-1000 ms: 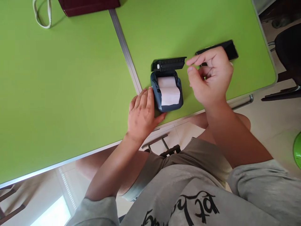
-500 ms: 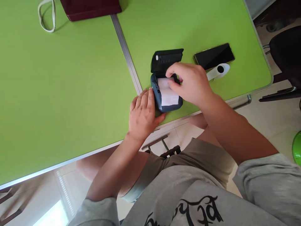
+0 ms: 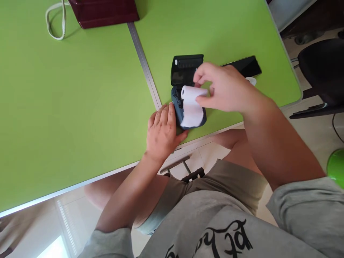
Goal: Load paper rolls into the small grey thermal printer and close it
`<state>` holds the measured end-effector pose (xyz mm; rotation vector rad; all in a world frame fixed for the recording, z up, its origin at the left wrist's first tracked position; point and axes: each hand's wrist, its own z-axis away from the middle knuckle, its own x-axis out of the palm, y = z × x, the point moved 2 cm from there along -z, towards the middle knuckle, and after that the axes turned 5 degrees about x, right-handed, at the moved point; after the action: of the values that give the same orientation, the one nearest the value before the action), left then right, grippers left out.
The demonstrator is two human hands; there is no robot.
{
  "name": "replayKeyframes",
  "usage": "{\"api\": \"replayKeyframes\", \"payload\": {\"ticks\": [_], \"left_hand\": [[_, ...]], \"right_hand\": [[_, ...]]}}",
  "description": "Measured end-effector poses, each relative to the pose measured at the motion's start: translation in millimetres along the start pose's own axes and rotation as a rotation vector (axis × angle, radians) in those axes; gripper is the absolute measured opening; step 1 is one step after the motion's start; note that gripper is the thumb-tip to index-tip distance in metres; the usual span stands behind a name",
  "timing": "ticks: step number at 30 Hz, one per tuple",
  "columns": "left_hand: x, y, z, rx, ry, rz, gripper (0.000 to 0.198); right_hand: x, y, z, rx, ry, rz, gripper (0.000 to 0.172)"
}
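A small dark blue printer [image 3: 177, 107] stands near the front edge of the green table [image 3: 80, 107], its black lid [image 3: 185, 68] flipped open toward the back. My right hand [image 3: 225, 89] pinches a white paper roll [image 3: 190, 94] and holds it just above the printer's bay, a loose strip hanging down over the front. My left hand [image 3: 162, 132] lies against the printer's left side, fingers together, thumb hooked under its front corner.
A black phone [image 3: 245, 65] lies right of the printer, with a second white roll [image 3: 252, 81] partly hidden behind my right hand. A dark red case [image 3: 104, 10] and a white cord loop [image 3: 55, 21] sit at the back. A metal seam [image 3: 143, 61] splits the table.
My right hand came from beside the phone to the printer bay, took hold of the paper roll and lifted it out. The lid tipped further back. My left hand stayed put.
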<state>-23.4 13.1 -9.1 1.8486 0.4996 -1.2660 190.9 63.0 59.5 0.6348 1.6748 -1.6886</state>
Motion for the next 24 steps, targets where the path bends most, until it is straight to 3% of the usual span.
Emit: {"api": "replayKeyframes", "payload": {"ticks": [3,5,7,8,10,13,19,24], "left_hand": [[-0.4,0.6,0.3,-0.003,0.006,0.005,0.087],[-0.4,0.6,0.6,-0.009,0.014,0.008,0.086],[0.0,0.4,0.8,-0.013,0.019,0.01,0.086],[0.2,0.3,0.9,-0.012,0.022,0.012,0.086],[0.4,0.1,0.7,-0.008,0.025,0.016,0.086],[0.2,-0.2,-0.1,-0.009,0.021,0.003,0.087],[0.4,-0.3,-1.8,-0.017,0.02,-0.045,0.089],[2.2,-0.6,-1.3,-0.022,0.036,-0.04,0.089]], "right_hand": [[3.1,19.0,37.7,0.03,0.178,-0.471,0.049],[9.7,42.2,65.7,0.173,0.364,-0.859,0.056],[16.3,64.0,91.0,0.225,0.427,-0.921,0.062],[17.3,75.5,102.1,0.25,0.508,-0.927,0.055],[15.6,99.4,118.6,0.294,0.693,-0.896,0.04],[4.7,137.5,127.1,0.343,0.976,-0.798,0.041],[-43.4,195.2,103.8,0.578,1.254,-0.347,0.042],[-71.9,204.3,81.2,0.598,1.162,0.042,0.055]]}}
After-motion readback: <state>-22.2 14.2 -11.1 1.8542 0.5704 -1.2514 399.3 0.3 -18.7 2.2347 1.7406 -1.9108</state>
